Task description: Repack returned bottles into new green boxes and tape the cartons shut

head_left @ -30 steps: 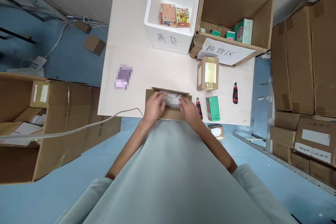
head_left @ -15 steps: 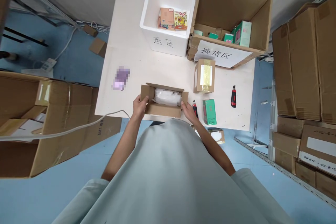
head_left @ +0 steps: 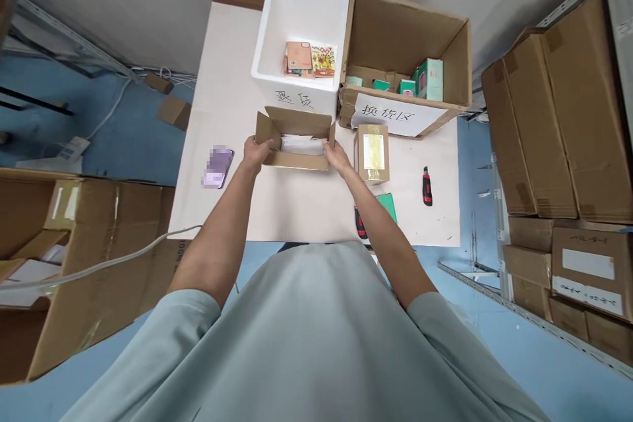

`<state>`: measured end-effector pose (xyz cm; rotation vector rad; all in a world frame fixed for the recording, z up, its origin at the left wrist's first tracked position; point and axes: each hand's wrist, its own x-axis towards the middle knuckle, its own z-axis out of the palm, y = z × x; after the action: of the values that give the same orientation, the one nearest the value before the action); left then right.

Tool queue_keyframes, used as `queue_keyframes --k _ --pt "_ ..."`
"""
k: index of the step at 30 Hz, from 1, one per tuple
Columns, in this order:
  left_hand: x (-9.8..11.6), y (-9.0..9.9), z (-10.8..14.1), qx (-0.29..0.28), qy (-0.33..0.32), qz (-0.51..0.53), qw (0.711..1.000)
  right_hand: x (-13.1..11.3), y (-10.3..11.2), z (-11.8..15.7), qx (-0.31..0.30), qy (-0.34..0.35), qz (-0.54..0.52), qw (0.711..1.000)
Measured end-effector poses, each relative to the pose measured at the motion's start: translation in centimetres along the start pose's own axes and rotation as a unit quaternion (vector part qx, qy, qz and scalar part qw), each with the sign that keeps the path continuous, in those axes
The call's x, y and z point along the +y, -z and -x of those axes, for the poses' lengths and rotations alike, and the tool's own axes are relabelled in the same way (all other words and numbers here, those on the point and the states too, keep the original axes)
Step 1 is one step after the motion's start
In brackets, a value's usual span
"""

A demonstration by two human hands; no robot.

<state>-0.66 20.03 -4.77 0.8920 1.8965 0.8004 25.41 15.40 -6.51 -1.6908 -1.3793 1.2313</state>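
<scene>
Cardboard is stretching between the two hands of the person (head_left: 316,336), in the one head view looking down on the table (head_left: 291,201). An open box (head_left: 297,161) is spanning the space left of the table's middle, well in from its near edge, with flaps standing up at its ends and back. Whether it is resting on the surface or hanging just above, I cannot tell. The left grip (head_left: 258,150) is clamping the box's left end, thumb lying over the inside; the right grip (head_left: 335,154) is clamping the right end in the same way. Some white wrapping (head_left: 299,145) is lying inside.

Just behind, toward the far edge, a white foam bin (head_left: 324,95) is standing upright and holding a few booklets (head_left: 299,55). Beside it, toward the far right corner, a large cardboard box (head_left: 405,20) is standing with green cartons (head_left: 431,79) inside and a handwritten white sheet (head_left: 410,119) covering part of its front. A taped parcel (head_left: 374,155) is standing before that sheet, near the right grip.

Near the left edge a purple object (head_left: 219,167) is lying, its surface blurred. A red-and-black cutter (head_left: 426,186) is lying near the right edge. By the near edge, a second cutter (head_left: 361,224) is lying beside the right forearm (head_left: 373,214), which is partly hiding a lone green pack (head_left: 388,206).
</scene>
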Motion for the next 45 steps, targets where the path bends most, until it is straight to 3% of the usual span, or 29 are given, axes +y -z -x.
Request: queue_keyframes --k 2,4,7,10,14,18,23,28,32,35,37,41,43,45 --pt "-0.3 0.4 0.9 0.058 -0.052 -0.040 0.996 -0.3 1.0 2.4 0.016 -0.041 -0.003 0.999" --pt "-0.8 0.8 2.9 0.086 -0.139 -0.063 0.985 0.0 2.8 6.7 0.051 -0.009 0.006 0.999" --pt "-2.4 1.0 7.7 0.052 -0.267 -0.073 0.960 1.9 6.4 15.1 0.141 0.024 0.055 0.988" --pt "-4.6 -0.5 13.1 -0.001 -0.320 -0.090 0.943 5.4 9.2 22.8 0.195 -0.091 0.172 0.961" --pt "-7.8 -4.2 17.9 -0.126 -0.311 -0.129 0.933 10.8 9.5 28.5 0.132 -0.292 0.272 0.908" --pt "-9.4 -7.0 19.6 -0.252 -0.285 -0.173 0.908 14.2 8.2 29.9 0.119 -0.343 0.280 0.889" --pt "-10.1 -7.6 19.5 -0.306 -0.273 -0.201 0.890 14.9 7.3 29.8 0.178 -0.311 0.282 0.890" --pt "-10.9 -6.4 18.7 -0.331 -0.216 -0.210 0.894 13.2 6.4 30.2 0.247 -0.298 0.192 0.902" --pt "-11.9 -4.1 17.3 -0.334 -0.136 -0.158 0.919 9.5 4.8 30.9 0.272 -0.285 0.059 0.917" --pt "-12.1 -2.0 16.6 -0.348 -0.060 -0.053 0.934 5.9 3.0 31.6 0.208 -0.248 -0.129 0.937" --pt "-11.7 -0.6 16.4 -0.379 0.003 0.031 0.925 3.5 1.5 31.8 0.140 -0.237 -0.244 0.930" --pt "-10.0 2.3 16.6 -0.479 0.112 0.202 0.847 -0.5 -2.0 31.7 0.038 -0.258 -0.333 0.906" --pt "-9.2 3.6 16.6 -0.519 0.128 0.258 0.805 -1.8 -3.9 31.3 -0.012 -0.264 -0.347 0.900" --pt "-8.6 4.7 16.4 -0.541 0.125 0.288 0.781 -2.6 -5.8 30.8 -0.053 -0.256 -0.354 0.898"
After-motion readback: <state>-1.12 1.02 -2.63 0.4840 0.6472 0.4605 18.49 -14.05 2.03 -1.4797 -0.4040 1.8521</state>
